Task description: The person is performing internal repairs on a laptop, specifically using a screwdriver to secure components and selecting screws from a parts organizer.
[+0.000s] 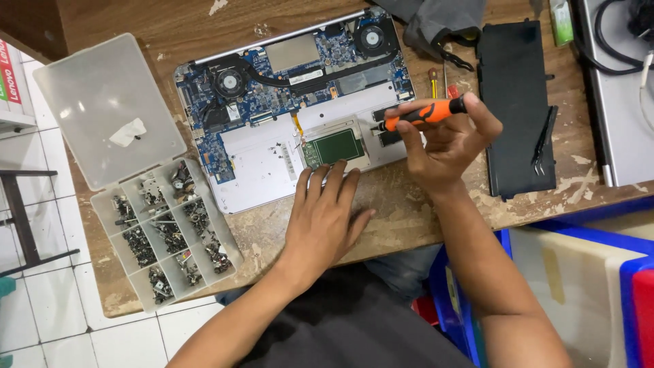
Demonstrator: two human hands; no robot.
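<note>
Pressing flat with the left hand [320,218] to steady the opened silver laptop chassis [300,109] on the scarred wooden worktop [409,204]; right hand [443,140] grip closed around the orange-handled screwdriver [422,112], tip down near the green trackpad board [334,146].

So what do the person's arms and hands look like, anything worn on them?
Both arms are bare from the hands up to where they leave the picture; no sleeve cuffs show. The left hand and the right hand wear no gloves, and no rings, watch or wristband can be seen. The fingernails look short. Between the arms, a dark grey or black shirt covers the body.
</note>
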